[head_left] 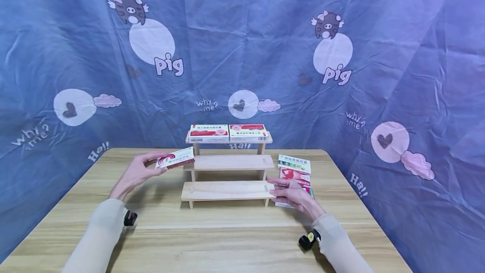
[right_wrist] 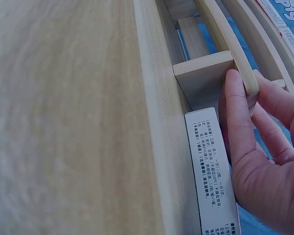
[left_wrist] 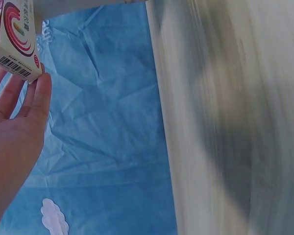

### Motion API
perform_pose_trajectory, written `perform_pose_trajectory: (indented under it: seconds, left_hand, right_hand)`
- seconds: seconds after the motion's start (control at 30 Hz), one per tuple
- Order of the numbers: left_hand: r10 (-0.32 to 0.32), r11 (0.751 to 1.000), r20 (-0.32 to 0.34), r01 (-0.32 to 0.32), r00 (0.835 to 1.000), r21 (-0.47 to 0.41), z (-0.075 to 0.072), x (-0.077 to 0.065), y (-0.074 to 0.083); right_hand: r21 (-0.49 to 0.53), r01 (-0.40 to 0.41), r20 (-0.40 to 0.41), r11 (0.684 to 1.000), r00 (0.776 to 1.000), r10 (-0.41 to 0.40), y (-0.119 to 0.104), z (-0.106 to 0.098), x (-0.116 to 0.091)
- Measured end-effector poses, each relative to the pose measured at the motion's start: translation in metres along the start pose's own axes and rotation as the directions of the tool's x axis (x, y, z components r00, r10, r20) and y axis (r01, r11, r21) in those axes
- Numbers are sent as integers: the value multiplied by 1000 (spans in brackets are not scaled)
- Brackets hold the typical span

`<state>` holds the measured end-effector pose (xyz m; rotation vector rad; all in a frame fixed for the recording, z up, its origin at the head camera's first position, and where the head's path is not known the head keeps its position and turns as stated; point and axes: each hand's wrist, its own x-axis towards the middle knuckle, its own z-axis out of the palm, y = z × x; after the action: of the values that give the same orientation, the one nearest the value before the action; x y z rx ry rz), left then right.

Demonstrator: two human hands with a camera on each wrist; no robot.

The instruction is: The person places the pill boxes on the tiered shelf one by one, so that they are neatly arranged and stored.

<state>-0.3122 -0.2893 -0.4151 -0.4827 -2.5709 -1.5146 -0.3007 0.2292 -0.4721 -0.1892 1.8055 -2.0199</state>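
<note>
In the head view my left hand (head_left: pixel 138 172) pinches a white and dark-red medicine box (head_left: pixel 175 159) by its left end. The box's far end is at the left end of the middle step of a wooden three-step rack (head_left: pixel 231 190); whether it touches is unclear. The left wrist view shows fingers beneath the box (left_wrist: pixel 18 41). My right hand (head_left: pixel 293 196) grips the right end of the lowest step. In the right wrist view the thumb and fingers of that hand (right_wrist: pixel 264 142) lie on both sides of the board's end.
Two red-and-white medicine boxes (head_left: pixel 209 133) lie side by side on the top step. Several more boxes (head_left: pixel 294 164) lie on the table (head_left: pixel 212 243) right of the rack, partly behind my right hand. A blue printed cloth (head_left: pixel 242 54) hangs behind the table.
</note>
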Motion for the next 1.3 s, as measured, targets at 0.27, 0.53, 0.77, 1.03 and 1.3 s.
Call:
perform_pose_trajectory:
  seconds: [0.27,0.53,0.77,1.03,1.3]
  left_hand:
    - [36,999,39,-37,999,26,16,13,8]
    - [90,995,84,-87,992,-38,30,24,16]
    - [93,993,92,-85,991,-82,41,29,19]
    - [111,991,82,-104,990,-79,56,31,21]
    - [119,987,58,-112,991,-113,71,37,20]
  right_hand:
    - [8,12,23,1000,1000,-12,-3,-2,0]
    - [-9,6,12,1000,1000,-6,-4,-1,1]
    - [-20,2,-13,1000,1000,-3,-4,-2,1]
    - [-10,-8,3,1000,1000,8,1,-1,2]
    - [-5,-3,2,1000,1000,3,1,-2,4]
